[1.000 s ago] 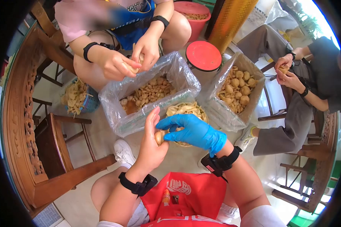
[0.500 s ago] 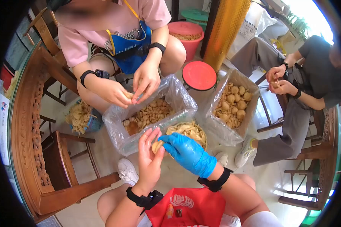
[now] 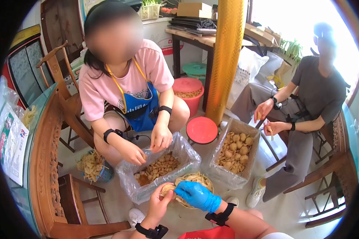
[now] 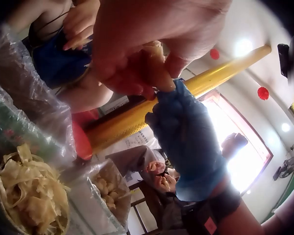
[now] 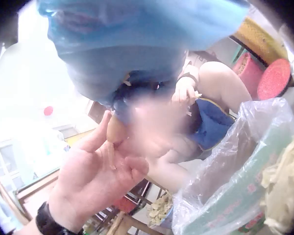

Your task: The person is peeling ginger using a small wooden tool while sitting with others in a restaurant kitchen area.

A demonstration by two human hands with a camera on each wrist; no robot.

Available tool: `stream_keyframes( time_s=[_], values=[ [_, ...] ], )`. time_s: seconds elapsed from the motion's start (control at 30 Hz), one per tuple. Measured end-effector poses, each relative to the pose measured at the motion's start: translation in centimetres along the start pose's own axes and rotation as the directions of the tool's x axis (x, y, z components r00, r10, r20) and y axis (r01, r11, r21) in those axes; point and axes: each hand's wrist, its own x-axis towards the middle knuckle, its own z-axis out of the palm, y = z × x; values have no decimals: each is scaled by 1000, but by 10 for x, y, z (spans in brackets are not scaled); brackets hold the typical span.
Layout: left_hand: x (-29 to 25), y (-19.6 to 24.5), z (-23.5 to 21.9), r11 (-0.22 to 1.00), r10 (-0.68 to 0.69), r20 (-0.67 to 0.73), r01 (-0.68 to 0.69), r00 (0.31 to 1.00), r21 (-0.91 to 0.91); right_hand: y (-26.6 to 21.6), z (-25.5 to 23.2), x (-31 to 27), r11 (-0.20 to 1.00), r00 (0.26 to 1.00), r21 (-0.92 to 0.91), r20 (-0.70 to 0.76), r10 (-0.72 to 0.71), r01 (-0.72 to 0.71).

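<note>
The bare left hand (image 3: 159, 203) grips a pale tan, root-like piece (image 3: 167, 189) between thumb and fingers. Against that piece, the blue-gloved right hand (image 3: 198, 196) has its fingertips bent in and pinching at its edge. In the left wrist view the gloved hand (image 4: 186, 142) meets the lower end of the piece (image 4: 159, 71). A pale strip (image 5: 110, 155) hangs from the piece (image 5: 116, 130) over the left palm in the right wrist view. Just beyond the hands stands a round container of pale peelings (image 3: 195, 181).
A plastic-lined box (image 3: 127, 181) of small pieces stands ahead, a second box (image 3: 243, 175) of rounder ones to its right. Two other people sit across, their hands busy over the boxes. A red stool (image 3: 202, 130), a golden column (image 3: 226, 59) and wooden furniture (image 3: 48, 179) stand around.
The head view has tilted up, showing more of the room and both people. The gloved fingers have stayed at the piece. The seated person at the right has moved their hands apart.
</note>
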Motion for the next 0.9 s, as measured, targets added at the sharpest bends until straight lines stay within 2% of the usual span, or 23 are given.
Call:
stream_keyframes(
  time_s=[0.07, 0.1, 0.17, 0.2, 0.27, 0.3, 0.37, 0.4, 0.47, 0.5, 0.53, 0.57, 0.6, 0.63, 0.67, 0.73, 0.77, 0.8, 0.87, 0.9],
  values=[
    [-2, 4, 1, 1000, 8, 16, -8, 1000, -25, -11, -7, 3, 934, 953, 207, 151, 263, -291],
    [-1, 8, 1, 999, 7, 36, -5, 999, -44, -9, -7, 4, 942, 958, 200, 155, 242, -270],
    [3, 12, 3, 996, 58, 60, -54, 996, -71, 1, -4, 1, 823, 952, 478, 163, 259, -306],
    [4, 12, 3, 993, 79, 97, -70, 992, -94, -2, -4, 1, 831, 955, 471, 171, 242, -295],
    [7, 6, -1, 990, 93, 81, -84, 992, -116, -6, -9, 3, 671, 918, 640, 155, 364, -374],
    [11, 0, -8, 994, 75, 59, -69, 995, -83, -7, -19, 7, 683, 923, 632, 155, 351, -366],
    [19, -3, -20, 996, 80, 6, -79, 997, -34, -7, -41, 12, 619, 879, 728, -45, 475, -297],
    [16, -1, -25, 997, 74, 2, -73, 997, -40, -3, -46, 10, 617, 876, 725, -39, 480, -306],
    [16, 6, -33, 997, 70, -10, -70, 997, -38, 16, -52, 15, 727, 828, 616, -207, 521, -303],
    [13, 15, -35, 1000, -5, -29, 4, 1000, -13, 26, -47, 16, 776, 794, 502, -252, 553, -381],
    [13, 16, -35, 1000, -7, -24, 6, 1000, -8, 31, -43, 14, 774, 791, 506, -256, 556, -380],
    [12, 16, -36, 999, -27, -49, 25, 998, -38, 34, -38, 12, 845, 817, 221, -227, 531, -487],
    [10, 15, -37, 997, -53, -75, 48, 996, -67, 35, -33, 8, 837, 834, -85, -185, 520, -541],
    [7, 13, -36, 996, -67, -73, 62, 995, -60, 46, -31, 3, 791, 851, -331, -83, 519, -515],
    [7, 10, -35, 997, -50, -102, 43, 994, -66, 59, -26, -5, 789, 845, -320, -81, 529, -525],
    [9, 5, -36, 998, -30, -129, 23, 991, -59, 64, -16, -9, 733, 816, -542, 140, 561, -412],
    [12, 0, -36, 997, -15, -126, 5, 992, -79, 64, -15, -9, 710, 777, -567, 183, 603, -418],
    [13, 0, -35, 995, -2, -122, -10, 992, -103, 64, -12, -8, 711, 776, -563, 180, 604, -422],
    [12, 4, -31, 997, -29, -145, 17, 989, -79, 67, -10, -4, 793, 859, -436, 80, 506, -426],
    [12, 2, -30, 998, -11, -176, 0, 984, -61, 61, -11, 0, 790, 860, -441, 73, 505, -427]
  ],
)
